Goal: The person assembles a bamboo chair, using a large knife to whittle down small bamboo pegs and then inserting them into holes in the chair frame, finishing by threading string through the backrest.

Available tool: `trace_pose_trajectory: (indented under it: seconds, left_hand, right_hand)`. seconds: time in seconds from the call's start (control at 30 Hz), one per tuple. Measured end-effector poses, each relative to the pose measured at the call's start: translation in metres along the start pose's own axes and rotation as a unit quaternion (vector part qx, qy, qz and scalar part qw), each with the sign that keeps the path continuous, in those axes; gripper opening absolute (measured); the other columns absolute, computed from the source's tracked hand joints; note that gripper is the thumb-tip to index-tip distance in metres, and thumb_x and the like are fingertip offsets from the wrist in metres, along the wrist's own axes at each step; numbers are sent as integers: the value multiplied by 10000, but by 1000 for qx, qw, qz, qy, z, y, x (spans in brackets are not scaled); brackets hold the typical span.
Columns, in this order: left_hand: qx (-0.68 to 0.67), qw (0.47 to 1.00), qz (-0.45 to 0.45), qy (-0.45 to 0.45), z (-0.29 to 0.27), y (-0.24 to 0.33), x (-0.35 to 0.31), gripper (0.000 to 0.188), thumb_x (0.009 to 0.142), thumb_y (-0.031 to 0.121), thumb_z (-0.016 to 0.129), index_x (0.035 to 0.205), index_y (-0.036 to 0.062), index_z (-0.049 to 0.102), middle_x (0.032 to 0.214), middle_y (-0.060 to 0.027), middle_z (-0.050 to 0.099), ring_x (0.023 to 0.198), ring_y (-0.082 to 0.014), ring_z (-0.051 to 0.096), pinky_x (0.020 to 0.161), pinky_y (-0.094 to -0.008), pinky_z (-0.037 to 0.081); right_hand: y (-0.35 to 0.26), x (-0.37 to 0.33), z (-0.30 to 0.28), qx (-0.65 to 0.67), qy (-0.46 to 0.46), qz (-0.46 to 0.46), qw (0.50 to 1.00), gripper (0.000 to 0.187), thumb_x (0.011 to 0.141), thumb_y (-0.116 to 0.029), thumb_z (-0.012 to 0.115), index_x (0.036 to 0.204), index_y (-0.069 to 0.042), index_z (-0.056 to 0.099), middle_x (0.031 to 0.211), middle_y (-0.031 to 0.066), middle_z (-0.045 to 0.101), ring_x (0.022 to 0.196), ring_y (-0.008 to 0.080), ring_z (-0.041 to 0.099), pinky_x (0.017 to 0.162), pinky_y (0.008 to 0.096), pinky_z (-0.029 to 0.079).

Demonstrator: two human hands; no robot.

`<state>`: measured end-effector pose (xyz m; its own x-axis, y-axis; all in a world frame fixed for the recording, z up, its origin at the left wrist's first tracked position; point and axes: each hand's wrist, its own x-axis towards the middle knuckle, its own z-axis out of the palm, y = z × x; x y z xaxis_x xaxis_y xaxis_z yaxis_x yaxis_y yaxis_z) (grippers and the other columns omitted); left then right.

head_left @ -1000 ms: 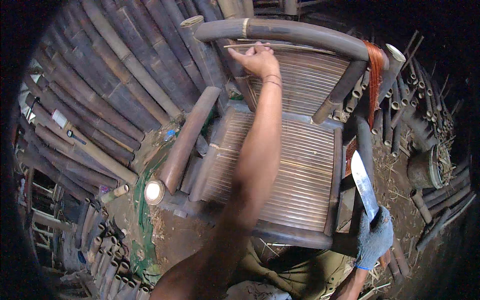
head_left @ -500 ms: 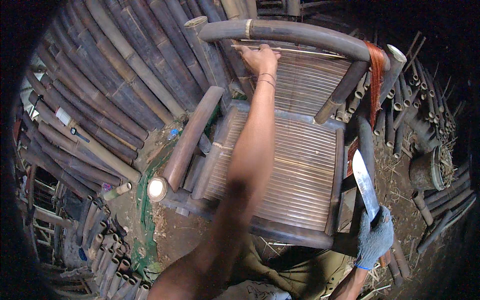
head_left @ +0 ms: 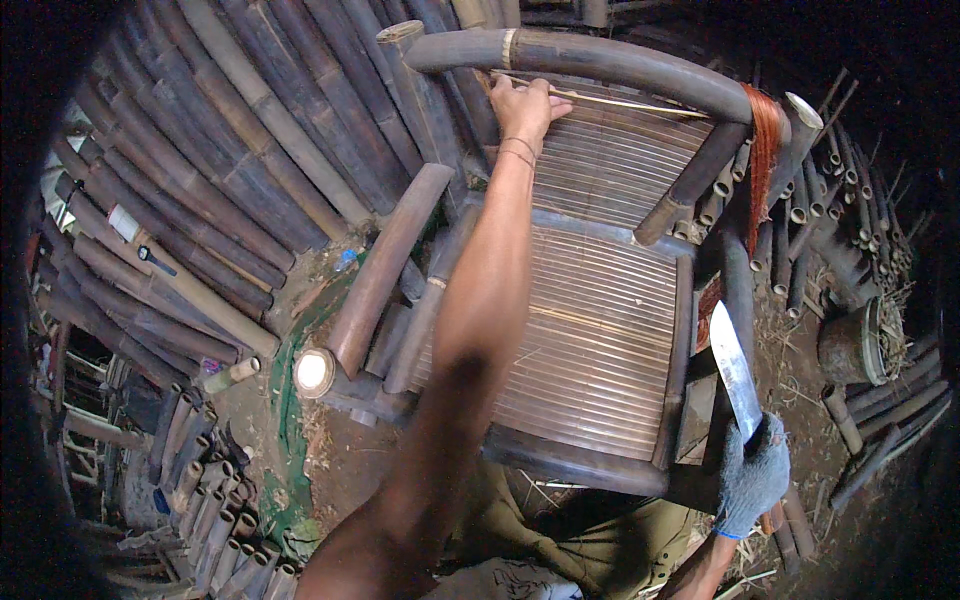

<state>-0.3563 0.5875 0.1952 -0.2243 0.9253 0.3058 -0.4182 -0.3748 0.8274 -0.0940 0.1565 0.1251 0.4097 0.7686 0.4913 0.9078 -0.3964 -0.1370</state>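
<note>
A dark bamboo chair (head_left: 590, 470) stands before me, its seat (head_left: 590, 350) and backrest (head_left: 620, 150) made of thin slats. My bare left hand (head_left: 523, 108) reaches over the seat to the top of the backrest, just under the curved top rail (head_left: 600, 58). Its fingers are closed on a thin pale bamboo strip (head_left: 630, 102) that runs right along the upper slats. Low on the right, my right hand (head_left: 755, 485), in a blue-grey knitted glove, grips a machete (head_left: 733, 365) with the broad blade pointing up, beside the chair's right side.
Reddish-brown fibre strands (head_left: 764, 150) hang from the rail's right end. Dark bamboo poles (head_left: 290, 110) lean at the left. Cut bamboo pieces (head_left: 220, 520) lie stacked at lower left, with more tubes (head_left: 800, 200) at right. A bucket (head_left: 850, 340) holding scraps stands at the right.
My left hand has shifted slightly along the strip, and the strip's left end now sits higher, closer to the top rail. The machete stays nearly in place in my right hand.
</note>
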Motion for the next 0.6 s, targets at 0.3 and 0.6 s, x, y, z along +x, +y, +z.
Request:
trace_pose_trajectory:
  seconds: [0.3, 0.6]
  left_hand:
    - [-43, 999, 13, 26, 10, -8, -8, 323, 906, -55, 474, 1196, -14, 337, 1005, -235, 599, 783, -362, 712, 650, -434, 628]
    - [-336, 935, -70, 93, 15, -21, 3, 70, 1021, 166, 435, 1063, 112, 419, 851, -79, 561, 798, -279, 656, 760, -455, 568]
  right_hand:
    - [-1, 1, -1, -4, 8, -22, 1000, 388, 867, -366, 674, 1101, -60, 631, 896, 169, 666, 806, 369, 652, 693, 423, 510]
    - [-9, 3, -5, 39, -15, -5, 999, 334, 863, -330, 684, 1050, -58, 637, 867, 172, 663, 800, 363, 651, 700, 427, 510]
